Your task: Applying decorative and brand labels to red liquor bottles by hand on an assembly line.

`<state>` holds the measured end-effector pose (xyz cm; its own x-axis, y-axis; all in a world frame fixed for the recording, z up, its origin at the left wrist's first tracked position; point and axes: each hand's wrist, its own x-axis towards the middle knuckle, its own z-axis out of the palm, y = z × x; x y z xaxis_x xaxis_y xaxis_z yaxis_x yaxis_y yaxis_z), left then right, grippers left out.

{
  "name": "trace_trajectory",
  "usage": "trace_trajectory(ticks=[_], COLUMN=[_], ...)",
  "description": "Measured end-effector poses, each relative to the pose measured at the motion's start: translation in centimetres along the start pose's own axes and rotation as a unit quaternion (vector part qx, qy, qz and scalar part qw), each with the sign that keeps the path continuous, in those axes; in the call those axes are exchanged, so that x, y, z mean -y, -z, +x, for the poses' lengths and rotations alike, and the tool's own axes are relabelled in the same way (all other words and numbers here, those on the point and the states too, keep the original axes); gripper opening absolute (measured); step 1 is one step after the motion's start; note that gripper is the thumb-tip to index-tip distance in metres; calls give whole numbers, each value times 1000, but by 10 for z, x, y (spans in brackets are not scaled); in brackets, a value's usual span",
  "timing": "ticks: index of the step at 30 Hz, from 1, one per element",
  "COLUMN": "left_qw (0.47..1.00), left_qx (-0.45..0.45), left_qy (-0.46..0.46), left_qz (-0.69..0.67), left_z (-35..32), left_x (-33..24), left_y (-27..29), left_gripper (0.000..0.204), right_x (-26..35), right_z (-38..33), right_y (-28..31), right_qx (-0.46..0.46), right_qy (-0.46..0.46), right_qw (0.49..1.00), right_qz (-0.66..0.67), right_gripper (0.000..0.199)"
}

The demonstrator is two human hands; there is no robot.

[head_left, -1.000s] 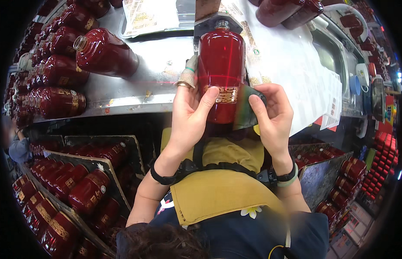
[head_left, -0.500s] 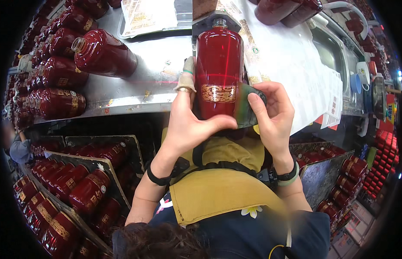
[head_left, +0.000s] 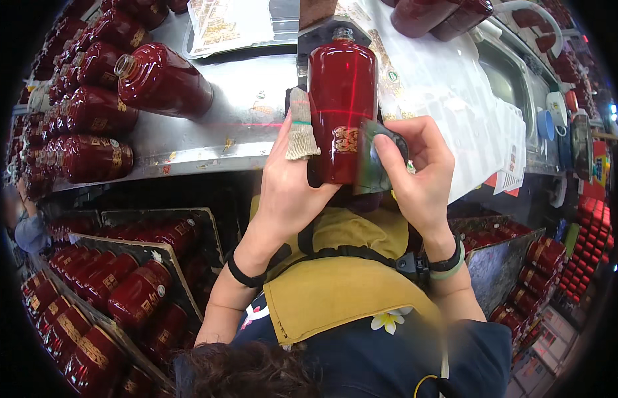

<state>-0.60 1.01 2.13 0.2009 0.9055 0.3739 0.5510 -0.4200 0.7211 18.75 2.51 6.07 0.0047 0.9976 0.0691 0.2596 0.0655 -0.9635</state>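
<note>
The left hand (head_left: 289, 179) clasps the left side of a red bottle (head_left: 342, 86) at the near edge of the bench (head_left: 223, 146), while the right hand (head_left: 425, 162), apart from it, pinches a dark green sheet (head_left: 372, 162) over the bottle's right side, hiding part of its gold pattern (head_left: 344, 139). To the left stands a second bottle (head_left: 169, 83), with bottle rows (head_left: 90, 109) crowding beyond it; white sheets (head_left: 448, 113) cover the bench to the right, toward a metal sink (head_left: 511, 83), with two bottles (head_left: 435, 16) on the far side.
</note>
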Motion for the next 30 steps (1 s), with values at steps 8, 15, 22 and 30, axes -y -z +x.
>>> trace_trajectory(ticks=[8,15,22,30], left_qw=[998,991,986,991], left_qx=[-61,-91,-131,-135], left_qy=[10,-65,-63,-12], left_qz=[9,76,77,17], left_z=[0,-12,-12,-16], left_x=[-3,-2,5,3], left_y=[-8,-18,-24,-25], left_gripper=[107,86,73,91], right_x=[21,22,7,10], right_z=[10,33,5,33], right_y=[-27,10,18,0], right_qx=[-17,-87,112,95], right_qy=[54,202,438,515], right_qw=[997,968,847,798], right_qz=[-58,-124,-281,-299], right_gripper=[14,21,28,25])
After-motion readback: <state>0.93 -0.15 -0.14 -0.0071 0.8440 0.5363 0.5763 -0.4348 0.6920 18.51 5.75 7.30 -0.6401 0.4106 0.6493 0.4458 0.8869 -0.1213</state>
